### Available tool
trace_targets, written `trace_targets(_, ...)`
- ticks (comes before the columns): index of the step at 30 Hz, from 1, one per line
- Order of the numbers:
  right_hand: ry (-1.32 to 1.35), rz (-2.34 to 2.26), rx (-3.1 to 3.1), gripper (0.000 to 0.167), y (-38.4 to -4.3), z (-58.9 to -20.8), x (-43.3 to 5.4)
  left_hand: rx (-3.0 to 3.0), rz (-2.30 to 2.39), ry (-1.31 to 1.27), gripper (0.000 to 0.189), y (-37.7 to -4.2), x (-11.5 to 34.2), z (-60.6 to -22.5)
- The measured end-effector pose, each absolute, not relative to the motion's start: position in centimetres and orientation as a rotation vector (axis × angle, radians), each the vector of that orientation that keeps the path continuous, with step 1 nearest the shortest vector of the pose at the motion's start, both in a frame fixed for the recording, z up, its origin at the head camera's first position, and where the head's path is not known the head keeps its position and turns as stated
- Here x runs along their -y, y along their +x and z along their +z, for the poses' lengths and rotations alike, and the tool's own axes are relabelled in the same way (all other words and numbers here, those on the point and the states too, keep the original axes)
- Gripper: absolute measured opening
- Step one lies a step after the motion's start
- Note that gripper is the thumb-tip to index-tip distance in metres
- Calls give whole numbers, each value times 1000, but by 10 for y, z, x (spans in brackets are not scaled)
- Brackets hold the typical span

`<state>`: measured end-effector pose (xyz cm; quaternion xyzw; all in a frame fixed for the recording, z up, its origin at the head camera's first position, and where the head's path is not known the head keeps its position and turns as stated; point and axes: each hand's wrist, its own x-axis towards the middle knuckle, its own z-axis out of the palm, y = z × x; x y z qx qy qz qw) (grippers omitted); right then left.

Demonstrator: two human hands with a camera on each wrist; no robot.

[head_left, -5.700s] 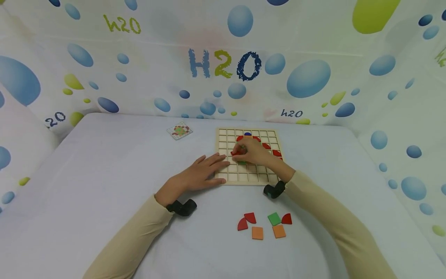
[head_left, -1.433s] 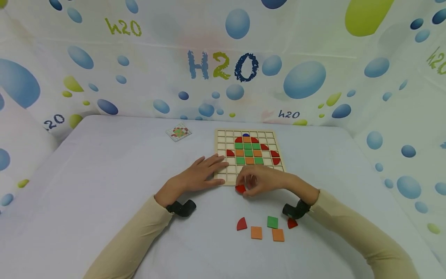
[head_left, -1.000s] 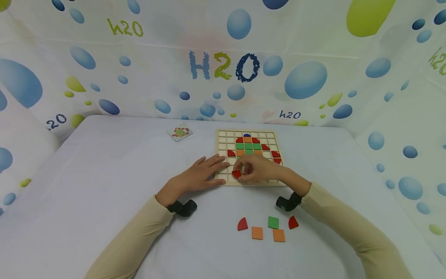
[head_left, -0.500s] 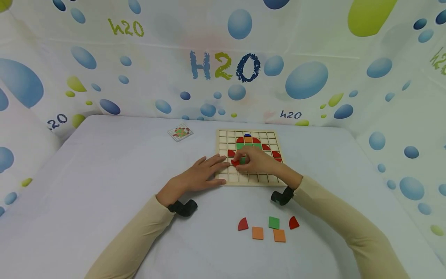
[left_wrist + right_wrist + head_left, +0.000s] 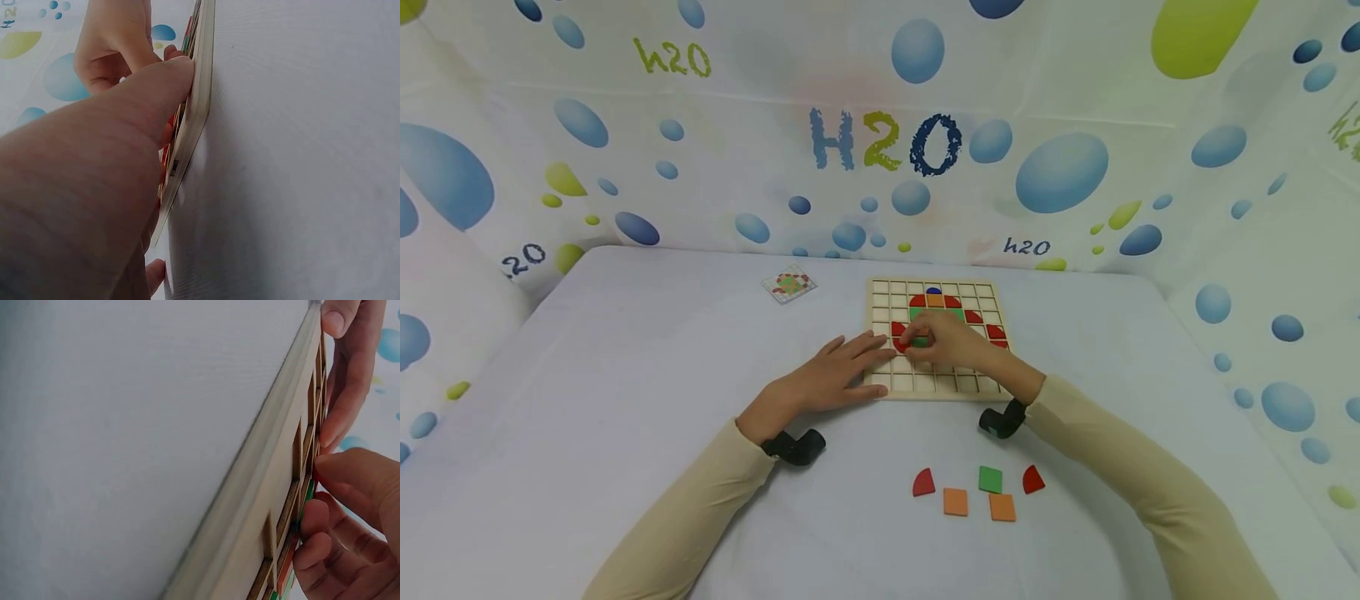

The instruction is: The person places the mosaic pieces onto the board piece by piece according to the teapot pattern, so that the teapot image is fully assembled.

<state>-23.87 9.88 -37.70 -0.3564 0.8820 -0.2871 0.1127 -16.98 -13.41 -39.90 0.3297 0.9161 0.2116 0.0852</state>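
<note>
In the head view my left hand (image 5: 831, 372) lies with straight fingers across the left side of the wooden grid board (image 5: 951, 390). My right hand (image 5: 951, 340) is over the board's middle, thumb and fingertips on a red quarter-circle tile (image 5: 899, 346). That tile sits in a left-side cell, just below another red quarter-circle tile (image 5: 898, 328). The right wrist view shows the thumb (image 5: 350, 467) at the tile, of which only a sliver is visible. Green, orange, red and blue tiles fill cells farther up; my right hand covers several of them.
In front of the board lie a red quarter-circle (image 5: 923, 482), an orange square (image 5: 955, 502), a green square (image 5: 990, 479), a second orange square (image 5: 1002, 507) and another red quarter-circle (image 5: 1033, 479). A pattern card (image 5: 789, 284) lies at the back left.
My right hand has carried a red quarter-circle tile from the board's front edge up to a left-side cell. An earlier red tile now sits just above it. My left hand has stayed put.
</note>
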Motion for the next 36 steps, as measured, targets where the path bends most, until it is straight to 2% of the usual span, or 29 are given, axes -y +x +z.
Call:
trace_targets(13, -1069, -849, -2590, 14, -236, -378, -102, -2719, 650, 980, 60, -169, 133, -397)
trace_targets(28, -1188, -860, -2443, 9, -207, -369, -109, -2734, 629, 970, 59, -170, 134, -399)
trace_targets(36, -1382, -796, -2175, 13, -198, -370, -115, -2741, 619, 968, 61, -169, 134, -397)
